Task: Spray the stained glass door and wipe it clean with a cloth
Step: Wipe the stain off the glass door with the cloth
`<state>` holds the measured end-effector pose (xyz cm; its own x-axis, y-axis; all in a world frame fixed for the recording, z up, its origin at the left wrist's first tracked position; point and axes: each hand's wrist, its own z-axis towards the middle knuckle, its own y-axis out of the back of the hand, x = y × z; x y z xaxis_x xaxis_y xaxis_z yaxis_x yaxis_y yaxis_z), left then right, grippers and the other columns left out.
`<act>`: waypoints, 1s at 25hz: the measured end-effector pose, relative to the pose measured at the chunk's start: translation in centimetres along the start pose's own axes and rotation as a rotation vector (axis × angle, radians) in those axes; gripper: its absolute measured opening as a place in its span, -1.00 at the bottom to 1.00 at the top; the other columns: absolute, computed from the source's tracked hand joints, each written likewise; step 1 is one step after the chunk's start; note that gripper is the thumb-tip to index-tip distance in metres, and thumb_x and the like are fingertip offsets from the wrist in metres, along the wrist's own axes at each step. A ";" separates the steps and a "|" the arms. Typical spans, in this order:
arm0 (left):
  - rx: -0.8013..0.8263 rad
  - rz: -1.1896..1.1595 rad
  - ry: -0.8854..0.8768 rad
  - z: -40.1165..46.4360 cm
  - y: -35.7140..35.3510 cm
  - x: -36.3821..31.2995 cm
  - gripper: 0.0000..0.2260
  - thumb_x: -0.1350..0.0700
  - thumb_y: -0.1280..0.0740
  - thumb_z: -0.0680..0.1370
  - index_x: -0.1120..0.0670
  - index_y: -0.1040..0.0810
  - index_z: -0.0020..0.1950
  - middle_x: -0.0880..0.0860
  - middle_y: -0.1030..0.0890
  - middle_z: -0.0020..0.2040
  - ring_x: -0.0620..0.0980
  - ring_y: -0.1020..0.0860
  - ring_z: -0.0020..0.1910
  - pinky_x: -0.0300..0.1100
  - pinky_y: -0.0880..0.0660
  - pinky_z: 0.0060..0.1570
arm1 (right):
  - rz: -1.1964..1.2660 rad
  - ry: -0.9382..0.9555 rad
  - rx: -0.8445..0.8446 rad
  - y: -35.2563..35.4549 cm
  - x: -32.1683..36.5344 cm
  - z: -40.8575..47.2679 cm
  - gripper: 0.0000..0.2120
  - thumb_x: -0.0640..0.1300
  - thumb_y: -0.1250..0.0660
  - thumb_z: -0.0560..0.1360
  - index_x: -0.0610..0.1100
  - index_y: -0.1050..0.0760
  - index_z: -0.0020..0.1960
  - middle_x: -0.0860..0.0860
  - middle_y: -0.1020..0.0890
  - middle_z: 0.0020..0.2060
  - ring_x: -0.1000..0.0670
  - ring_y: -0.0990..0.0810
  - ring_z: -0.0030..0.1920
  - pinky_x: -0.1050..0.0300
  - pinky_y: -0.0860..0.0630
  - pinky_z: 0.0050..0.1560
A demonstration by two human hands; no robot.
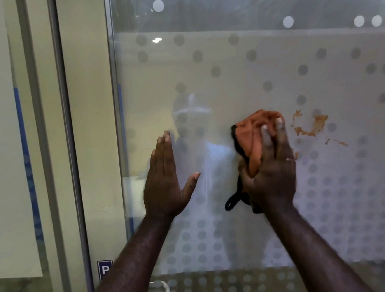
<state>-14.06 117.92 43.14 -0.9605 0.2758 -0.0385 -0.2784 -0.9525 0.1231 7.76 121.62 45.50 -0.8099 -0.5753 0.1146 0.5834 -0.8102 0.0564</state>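
The glass door with a frosted dot pattern fills most of the view. A brown stain is smeared on the glass, right of centre. My right hand presses an orange cloth with a black edge flat against the glass, just left of the stain. My left hand lies flat on the glass further left, fingers together and thumb spread, holding nothing. No spray bottle is in view.
A grey metal door frame runs vertically at the left, with a beige wall behind it. A metal door handle sits at the bottom left of the glass. A small blue sign is beside it.
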 end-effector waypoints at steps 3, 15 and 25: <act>0.001 -0.002 -0.005 0.0 0.0 0.0 -0.24 -0.27 -0.11 0.62 0.19 0.03 0.62 0.15 -0.13 0.63 0.02 -0.02 0.64 -0.10 -0.06 0.59 | 0.055 -0.220 -0.089 -0.3 1.9 3.1 -0.29 -0.03 -0.30 0.47 -0.12 -0.12 0.54 -0.25 -0.13 0.54 -0.23 -0.18 0.51 -0.18 -0.35 0.39; -0.005 -0.061 -0.047 0.0 0.1 0.1 -0.22 -0.32 -0.04 0.63 0.26 -0.01 0.60 0.24 -0.16 0.61 0.13 -0.08 0.62 -0.05 -0.04 0.59 | 0.054 -0.169 -0.005 -0.7 4.3 3.7 -0.50 -0.05 -0.23 0.52 0.03 -0.35 0.46 -0.23 -0.13 0.54 -0.27 -0.18 0.51 -0.18 -0.26 0.44; -0.007 -0.168 -0.053 0.2 0.5 0.3 -0.16 -0.37 0.00 0.60 0.32 -0.06 0.57 0.30 -0.21 0.58 0.24 -0.16 0.59 0.18 -0.17 0.55 | 0.010 -0.029 -0.021 -0.8 1.6 0.5 -0.66 -0.03 -0.24 0.59 0.00 -0.51 0.35 -0.24 -0.27 0.49 -0.29 -0.31 0.44 -0.23 -0.38 0.34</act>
<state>-14.51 117.55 43.35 -0.8994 0.4371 -0.0054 -0.4349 -0.8935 0.1121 6.07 121.41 46.16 -0.8020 -0.5798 0.1439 0.5896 -0.8070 0.0345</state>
